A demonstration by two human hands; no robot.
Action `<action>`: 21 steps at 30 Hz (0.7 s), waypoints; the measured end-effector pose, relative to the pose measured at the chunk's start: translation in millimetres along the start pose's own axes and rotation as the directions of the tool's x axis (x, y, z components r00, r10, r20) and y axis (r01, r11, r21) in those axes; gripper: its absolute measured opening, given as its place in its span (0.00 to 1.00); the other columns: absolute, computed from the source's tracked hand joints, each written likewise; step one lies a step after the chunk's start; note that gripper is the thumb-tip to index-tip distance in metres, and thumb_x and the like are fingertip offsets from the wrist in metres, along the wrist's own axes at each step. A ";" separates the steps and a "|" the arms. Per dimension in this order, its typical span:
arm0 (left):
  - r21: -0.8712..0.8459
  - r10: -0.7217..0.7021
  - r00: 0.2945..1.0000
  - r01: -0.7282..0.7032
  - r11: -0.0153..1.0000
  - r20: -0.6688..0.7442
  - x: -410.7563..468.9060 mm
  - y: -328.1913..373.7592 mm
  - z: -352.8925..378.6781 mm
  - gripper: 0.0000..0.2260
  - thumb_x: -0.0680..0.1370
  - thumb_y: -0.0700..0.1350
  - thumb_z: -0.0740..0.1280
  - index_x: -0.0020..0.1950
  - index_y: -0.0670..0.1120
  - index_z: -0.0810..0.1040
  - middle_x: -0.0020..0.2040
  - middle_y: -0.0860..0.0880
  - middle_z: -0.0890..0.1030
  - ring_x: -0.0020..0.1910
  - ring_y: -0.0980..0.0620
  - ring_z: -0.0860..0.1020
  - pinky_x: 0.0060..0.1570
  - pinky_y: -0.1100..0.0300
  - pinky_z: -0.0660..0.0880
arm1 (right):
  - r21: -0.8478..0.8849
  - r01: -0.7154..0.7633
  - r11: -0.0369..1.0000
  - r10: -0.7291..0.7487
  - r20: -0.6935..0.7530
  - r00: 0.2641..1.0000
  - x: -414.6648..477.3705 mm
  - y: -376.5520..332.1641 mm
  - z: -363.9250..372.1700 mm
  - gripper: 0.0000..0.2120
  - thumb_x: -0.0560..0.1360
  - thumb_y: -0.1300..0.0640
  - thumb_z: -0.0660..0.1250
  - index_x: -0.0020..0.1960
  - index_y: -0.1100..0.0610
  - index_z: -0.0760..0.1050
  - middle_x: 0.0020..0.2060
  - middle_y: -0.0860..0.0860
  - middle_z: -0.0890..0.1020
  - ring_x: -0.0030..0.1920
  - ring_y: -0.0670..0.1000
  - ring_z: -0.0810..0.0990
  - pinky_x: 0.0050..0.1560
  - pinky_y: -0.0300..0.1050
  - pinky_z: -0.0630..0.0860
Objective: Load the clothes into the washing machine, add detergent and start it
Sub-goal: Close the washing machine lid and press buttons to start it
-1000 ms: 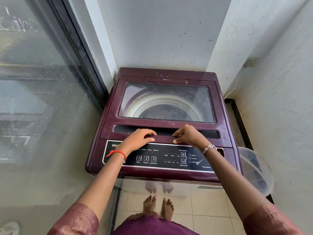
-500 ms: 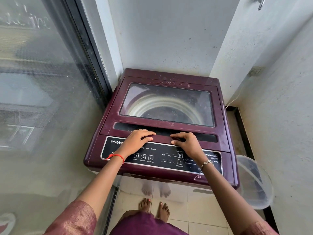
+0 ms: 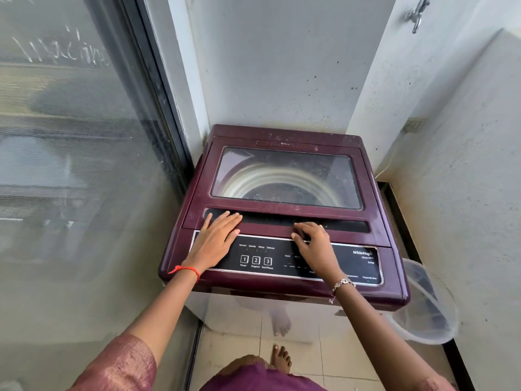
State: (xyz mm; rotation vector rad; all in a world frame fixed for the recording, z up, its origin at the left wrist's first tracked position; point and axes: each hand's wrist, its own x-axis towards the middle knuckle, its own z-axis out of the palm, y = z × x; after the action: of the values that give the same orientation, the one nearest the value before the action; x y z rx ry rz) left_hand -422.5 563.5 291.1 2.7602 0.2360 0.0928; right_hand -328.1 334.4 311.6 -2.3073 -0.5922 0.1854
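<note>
Head view. The washing machine (image 3: 284, 210) is sitting in the centre of the frame, in a corner between a glass door (image 3: 70, 165) filling the left side and white walls behind and to the right. Its maroon lid (image 3: 282, 213) is lying shut, and the pale rim of the drum is showing through the lid window (image 3: 286, 177). No clothes or detergent can be identified in this view.

The left hand (image 3: 217, 238) is lying flat at centre left, palm down, fingers spread and extended, holding nothing; the fingertips are reaching the dark handle recess (image 3: 346, 224) along the front edge of the lid, and the palm is covering the left end of the control panel (image 3: 284, 261). A red thread (image 3: 184, 269) is circling the left wrist.

The right hand (image 3: 315, 245) is resting just right of centre, fingers bent and loosely apart, touching the front strip of the lid beside the same recess; it is pinching nothing, and whether the fingertips are hooking under the edge cannot be told. A silver bracelet (image 3: 342, 283) is hanging on the right wrist.

Three numbered buttons (image 3: 256, 260) are lying between the two hands on the panel, uncovered.

A clear plastic tub (image 3: 423, 303) is standing at lower right, just beside the machine. A tap (image 3: 415, 14) is projecting from the wall at upper right. A bare foot (image 3: 280, 358) is standing on the tiled floor (image 3: 324, 362) at bottom centre.
</note>
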 end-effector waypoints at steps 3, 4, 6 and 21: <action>0.126 0.007 1.000 -0.006 0.992 -0.007 -10.5 -13.8 1.2 0.30 0.76 0.60 0.39 0.75 0.51 0.58 0.75 0.55 0.60 0.75 0.55 0.55 0.74 0.50 0.44 | 0.029 0.059 0.998 -0.059 -0.010 0.998 -17.5 -22.5 15.6 0.18 0.76 0.56 0.65 0.64 0.60 0.73 0.64 0.57 0.74 0.67 0.55 0.69 0.71 0.47 0.62; 0.145 0.014 1.000 -0.011 0.989 -0.016 -12.8 -15.0 2.7 0.30 0.76 0.59 0.39 0.75 0.51 0.58 0.75 0.55 0.60 0.75 0.55 0.55 0.74 0.50 0.45 | 0.011 0.118 0.993 -0.118 -0.011 0.993 -24.8 -27.4 21.9 0.18 0.76 0.55 0.65 0.64 0.60 0.73 0.63 0.58 0.74 0.66 0.55 0.70 0.70 0.47 0.64; 0.160 0.023 0.999 -0.017 0.987 -0.035 -13.5 -15.7 4.2 0.29 0.77 0.58 0.40 0.75 0.51 0.59 0.75 0.54 0.62 0.75 0.54 0.57 0.74 0.48 0.48 | -0.085 0.254 0.964 -0.254 0.008 0.967 -38.6 -31.2 40.0 0.20 0.76 0.50 0.61 0.63 0.60 0.73 0.60 0.58 0.75 0.64 0.57 0.71 0.67 0.53 0.68; 0.181 0.009 0.998 0.001 0.983 -0.056 -10.2 -16.0 5.5 0.24 0.79 0.55 0.45 0.74 0.52 0.62 0.72 0.54 0.67 0.73 0.53 0.63 0.72 0.46 0.53 | -0.561 0.527 0.638 -0.516 0.196 0.834 -55.2 -9.4 79.8 0.29 0.72 0.35 0.58 0.69 0.49 0.67 0.64 0.60 0.74 0.68 0.63 0.67 0.68 0.66 0.58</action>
State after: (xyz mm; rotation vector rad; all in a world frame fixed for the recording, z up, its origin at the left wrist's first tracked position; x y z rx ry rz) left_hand -434.4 574.5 279.8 2.9421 0.2658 0.1583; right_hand -404.1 364.4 258.6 -2.5898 -1.4841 -0.3151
